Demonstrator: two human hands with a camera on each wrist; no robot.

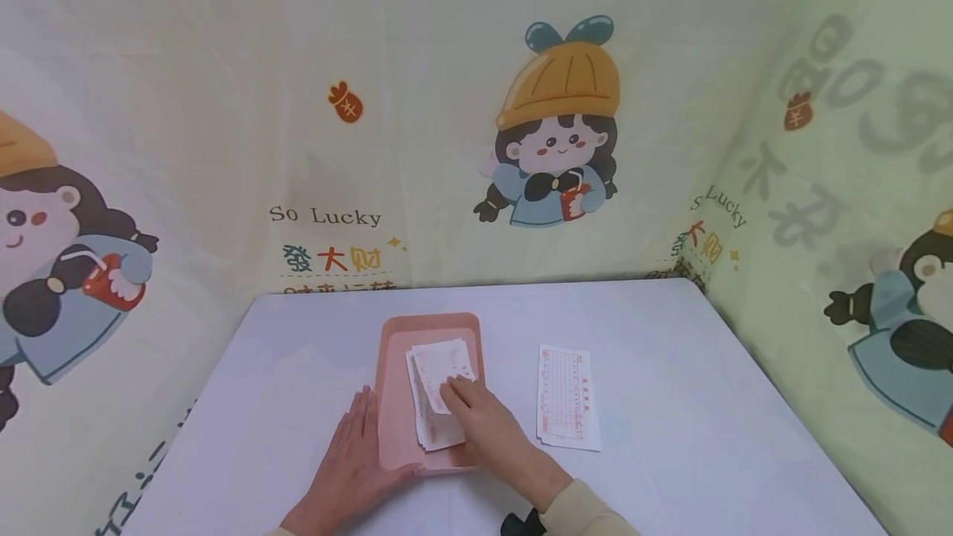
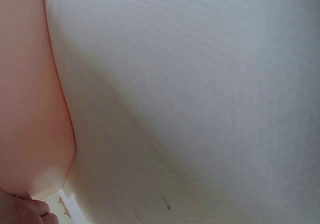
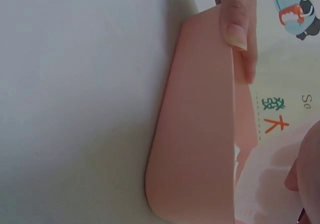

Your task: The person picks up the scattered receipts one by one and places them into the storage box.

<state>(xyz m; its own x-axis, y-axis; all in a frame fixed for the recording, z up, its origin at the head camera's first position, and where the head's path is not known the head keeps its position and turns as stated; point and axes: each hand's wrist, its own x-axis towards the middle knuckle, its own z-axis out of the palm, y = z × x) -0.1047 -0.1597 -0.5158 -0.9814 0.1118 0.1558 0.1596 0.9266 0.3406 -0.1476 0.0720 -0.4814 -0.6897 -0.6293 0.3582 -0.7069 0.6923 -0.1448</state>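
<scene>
A pink tray [image 1: 395, 437] lies on the table, holding a stack of white printed paper slips [image 1: 442, 437]. My right hand [image 1: 497, 428] is over the tray, its fingers bent and pinching the right edge of the top slip [image 1: 435, 358]. That slip sits askew on the stack; in the right wrist view, paper [image 3: 265, 184] shows beside the right hand [image 3: 309, 169]. My left hand [image 1: 353, 453] lies along the tray's left side with straight fingers. Its thumb [image 3: 236, 34] touches the rim at the near corner in the right wrist view.
Right of the tray lies a small pile of white forms with red printed grids [image 1: 566, 395]. A white-covered table [image 1: 655, 370] extends around both. Cartoon-printed curtains [image 1: 432, 147] stand behind it and at the sides. A dark object [image 1: 524, 524] shows under the right wrist.
</scene>
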